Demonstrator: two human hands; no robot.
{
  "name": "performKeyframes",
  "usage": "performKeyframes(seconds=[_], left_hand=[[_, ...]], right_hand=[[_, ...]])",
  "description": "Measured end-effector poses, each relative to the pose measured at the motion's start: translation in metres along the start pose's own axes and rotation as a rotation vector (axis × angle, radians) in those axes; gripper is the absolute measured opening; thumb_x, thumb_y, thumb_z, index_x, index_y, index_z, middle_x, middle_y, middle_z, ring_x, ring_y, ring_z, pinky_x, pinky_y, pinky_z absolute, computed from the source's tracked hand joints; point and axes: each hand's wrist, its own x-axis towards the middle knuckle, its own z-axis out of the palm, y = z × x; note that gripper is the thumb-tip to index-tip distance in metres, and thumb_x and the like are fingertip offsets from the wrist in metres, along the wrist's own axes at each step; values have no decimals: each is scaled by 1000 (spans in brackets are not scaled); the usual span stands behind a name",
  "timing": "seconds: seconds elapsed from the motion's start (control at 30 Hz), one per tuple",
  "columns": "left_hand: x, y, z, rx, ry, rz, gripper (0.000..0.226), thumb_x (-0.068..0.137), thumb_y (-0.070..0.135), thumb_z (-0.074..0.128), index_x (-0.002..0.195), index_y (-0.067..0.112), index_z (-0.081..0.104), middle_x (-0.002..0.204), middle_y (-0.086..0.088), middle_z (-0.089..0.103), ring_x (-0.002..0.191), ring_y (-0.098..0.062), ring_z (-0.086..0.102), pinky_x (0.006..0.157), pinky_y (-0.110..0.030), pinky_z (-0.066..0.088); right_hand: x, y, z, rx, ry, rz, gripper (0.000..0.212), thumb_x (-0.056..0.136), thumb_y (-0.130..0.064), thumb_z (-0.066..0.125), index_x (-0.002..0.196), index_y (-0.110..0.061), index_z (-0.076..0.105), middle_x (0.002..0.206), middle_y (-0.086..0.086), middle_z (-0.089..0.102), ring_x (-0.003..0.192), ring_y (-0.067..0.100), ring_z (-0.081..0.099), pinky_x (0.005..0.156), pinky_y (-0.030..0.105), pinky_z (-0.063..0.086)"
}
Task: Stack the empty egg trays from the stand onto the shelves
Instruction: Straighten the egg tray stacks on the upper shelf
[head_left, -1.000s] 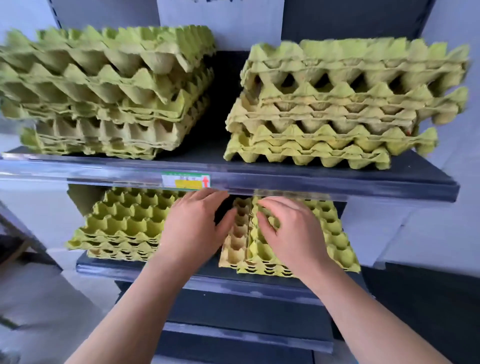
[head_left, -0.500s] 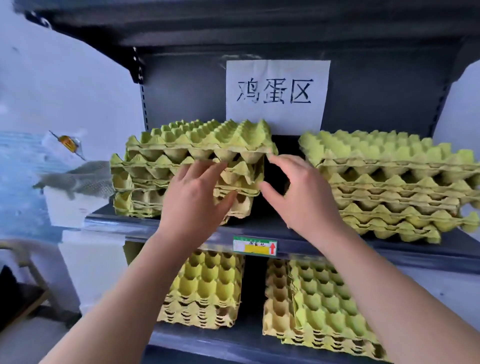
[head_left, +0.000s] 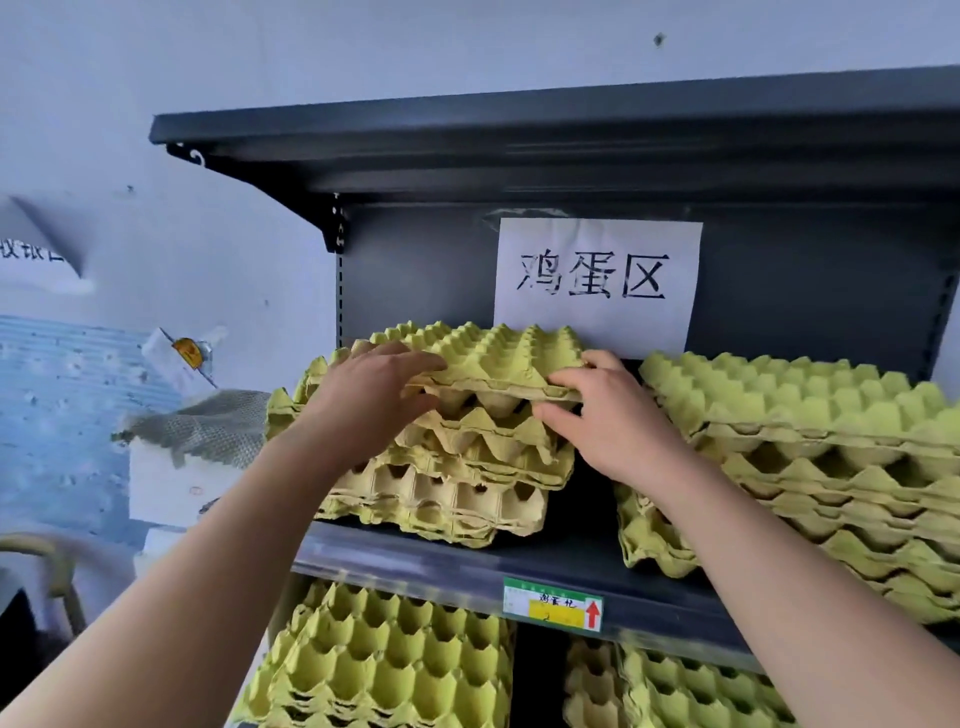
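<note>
Pulp egg trays, green-yellow and all empty, sit in four piles on a dark metal shelf unit. On the middle shelf the left stack is piled unevenly, its trays not nested flush. The right stack stands near it, with a dark gap between them. Both hands hold the top egg tray, which lies bumps up on the left stack, a gap showing under its front edge. The left hand pinches that front rim, fingers on top and thumb underneath. The right hand pinches the rim near its right corner in the same way. On the shelf below, the lower left stack and lower right stack lie cups up, with nothing in the cups. A paper sign is taped to the back panel behind the held tray, and a price label is fixed to the middle shelf's front edge.
</note>
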Motion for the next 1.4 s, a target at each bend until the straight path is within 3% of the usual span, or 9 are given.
performKeyframes(seconds=[0.17,0.27,0.47,0.63,0.87,1.0,1.1,1.2,1.4], left_hand=[[6,-14,6,-215,76,72,22,84,34,70,106,32,68,107,15,59,98,-14,59,88,-36,46],[12,-20,5,-329,78,106,17,86,28,70,103,30,69,104,14,60,95,-10,58,82,-25,42],[27,-37,-13,-371,165,176,15,86,27,70,101,30,71,100,8,65,86,-13,61,79,-32,48],[22,-57,-13,-347,231,235,16,83,22,73,99,24,74,98,12,64,82,-8,59,74,-25,42],[3,-72,14,-292,98,253,43,85,42,66,124,24,64,113,5,64,103,-20,60,92,-43,49],[-3,-84,16,-82,85,209,78,71,72,60,139,36,46,123,9,56,117,-22,45,102,-42,35],[-4,-88,24,21,105,230,83,69,63,72,142,36,41,118,8,59,115,-24,47,100,-41,33],[-3,-89,32,20,137,251,77,69,53,77,136,30,49,111,6,65,108,-27,53,95,-44,37],[10,-86,25,-58,234,284,63,70,39,82,126,22,60,109,3,70,98,-31,57,86,-44,43]], right_hand=[[6,1,4,79,30,23,35,86,-36,66,114,-16,66,137,4,40,126,20,41,98,23,28],[8,-3,2,107,64,29,31,87,-32,65,113,-14,67,140,7,38,129,22,39,104,27,27],[16,-27,-5,179,190,43,29,85,-26,69,108,-10,70,135,8,45,126,16,42,95,15,24],[14,-43,10,167,188,79,30,84,-30,69,109,-13,70,142,6,41,126,16,42,102,22,29],[6,-46,31,97,9,167,38,88,-33,63,119,-11,63,151,3,29,105,21,61,96,29,43],[-1,-45,34,81,-35,199,60,82,-39,67,135,-18,50,157,-4,15,135,16,35,104,27,29],[-6,-47,40,3,-52,226,72,76,-42,74,138,-23,43,158,-8,6,138,15,28,94,22,26],[-6,-47,45,-11,13,242,59,78,-37,74,130,-21,51,157,-7,12,133,15,35,86,19,24],[6,-42,37,37,85,223,50,78,-35,75,122,-15,59,154,-3,25,124,16,44,93,25,34]])
